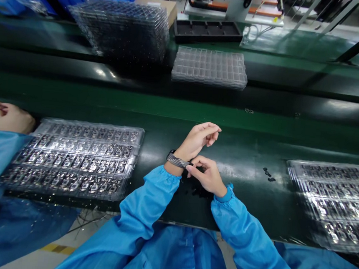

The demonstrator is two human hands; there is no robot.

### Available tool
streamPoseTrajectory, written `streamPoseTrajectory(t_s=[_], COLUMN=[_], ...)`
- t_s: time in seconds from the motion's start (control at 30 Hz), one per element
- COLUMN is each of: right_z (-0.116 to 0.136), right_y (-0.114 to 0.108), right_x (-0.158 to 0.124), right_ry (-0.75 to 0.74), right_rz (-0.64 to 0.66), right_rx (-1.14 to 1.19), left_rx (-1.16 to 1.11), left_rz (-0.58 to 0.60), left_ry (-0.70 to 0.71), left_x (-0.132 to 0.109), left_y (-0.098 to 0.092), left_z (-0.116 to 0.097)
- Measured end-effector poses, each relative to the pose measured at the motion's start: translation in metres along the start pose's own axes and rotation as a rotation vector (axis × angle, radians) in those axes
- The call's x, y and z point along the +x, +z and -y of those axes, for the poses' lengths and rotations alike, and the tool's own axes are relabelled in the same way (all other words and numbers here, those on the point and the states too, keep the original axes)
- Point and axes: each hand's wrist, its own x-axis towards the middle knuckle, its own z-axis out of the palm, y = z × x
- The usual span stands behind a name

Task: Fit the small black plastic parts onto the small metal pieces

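Observation:
My left hand (199,139) is raised over the dark green bench (246,157), its fingers loosely curled with nothing visible in them. A dark wristband (177,160) circles its wrist. My right hand (205,174) pinches that wristband with thumb and fingers. Both arms wear blue sleeves. A clear tray of small dark parts (77,157) lies to the left of my hands. Another such tray (333,202) lies to the right.
A co-worker's hands (2,115) and blue sleeve sit at the far left. Across the bench stand a stack of clear trays (122,27), an unfilled clear tray (209,67) and a black tray (207,30). A few small black pieces (267,174) lie on the bench.

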Motion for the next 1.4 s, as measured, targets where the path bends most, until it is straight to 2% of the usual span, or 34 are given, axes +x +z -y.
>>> streamPoseTrajectory(t_s=[0.1,0.23,0.47,0.6,0.7,0.83,0.93,1.03,1.1,1.23,1.3,1.4], right_z=[-0.003,-0.005,-0.004,-0.004,-0.002,-0.005,-0.010,-0.011,-0.009,-0.008,-0.010,-0.012], right_y=[0.005,0.011,0.010,0.009,0.011,0.013,0.012,0.008,0.004,0.003,0.005,0.008], right_x=[-0.001,-0.002,-0.003,-0.004,-0.005,-0.007,-0.008,-0.009,-0.010,-0.009,-0.007,-0.005], right_ry=[-0.019,-0.028,-0.059,-0.087,-0.106,-0.118,-0.109,-0.109,-0.101,0.001,0.076,0.145], right_rz=[-0.047,-0.066,-0.107,-0.109,-0.091,-0.065,-0.027,-0.007,0.008,0.089,0.077,0.020], right_rx=[-0.029,-0.062,-0.075,-0.097,-0.111,-0.116,-0.071,-0.033,-0.029,-0.050,-0.063,-0.084], left_rx=[-0.047,-0.052,-0.141,-0.113,0.009,0.223,0.248,0.291,0.416,0.819,0.998,1.134], left_rz=[0.061,0.057,0.112,0.147,0.164,0.133,0.155,0.191,0.184,0.031,-0.049,-0.058], left_ry=[-0.006,0.000,0.009,0.035,0.087,0.240,0.335,0.361,0.349,0.390,0.433,0.460], left_x=[-0.002,-0.002,-0.006,-0.011,-0.015,-0.025,-0.039,-0.052,-0.056,-0.040,-0.026,-0.012], left_y=[0.001,0.001,0.008,0.012,0.014,0.025,0.038,0.050,0.053,0.040,0.028,0.016], left_z=[-0.002,-0.003,-0.009,-0.014,-0.016,-0.022,-0.029,-0.037,-0.037,-0.021,-0.007,0.010])
